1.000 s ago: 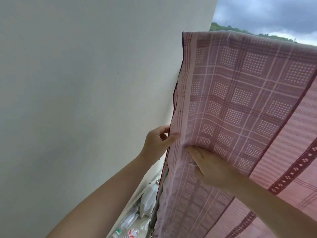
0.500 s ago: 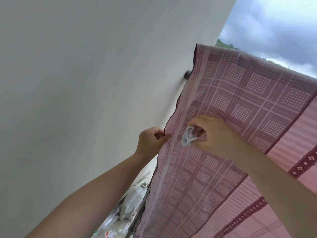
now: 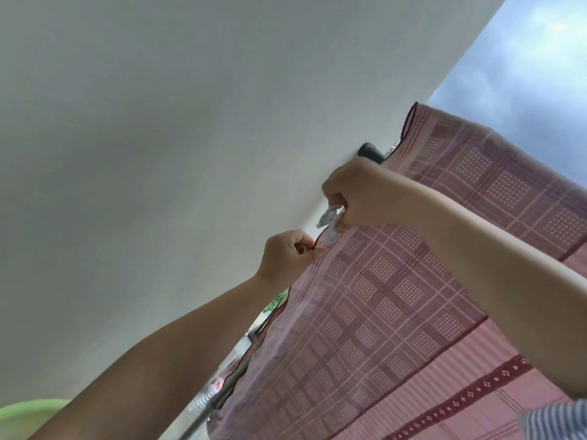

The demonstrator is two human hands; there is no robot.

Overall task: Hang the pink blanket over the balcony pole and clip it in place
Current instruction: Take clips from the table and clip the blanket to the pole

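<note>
head view: a steep upward look along a white wall toward cloudy sky.
pink blanket [image 3: 397,312]: a pink checked cloth with dark stripes and a dotted band, draped over the pole, its top fold at the upper right and its near layer hanging down toward the lower middle; its dark-hemmed side edge runs close beside the wall.
pole [image 3: 370,151]: only a short dark end shows, meeting the wall just left of the blanket's top corner; the remainder lies under the cloth.
left hand [image 3: 286,255]: fingers curled, pinching the blanket's side edge between thumb and fingers, below the right hand and next to the wall.
right hand [image 3: 365,192]: fingers bent around a clip, held just under the pole's end and over the blanket's side edge.
clip [image 3: 330,219]: pale, whitish plastic, gripped in the right hand's fingers, its free end pointing down-left and touching the blanket's edge; whether it bites the cloth cannot be told.
wall [image 3: 190,122]: plain white, filling the left and upper part.
green object [image 3: 28,416]: a light green rounded shape at the lower left corner, mostly cut off.
striped sleeve [image 3: 559,420]: blue-and-white fabric at the lower right corner.
</note>
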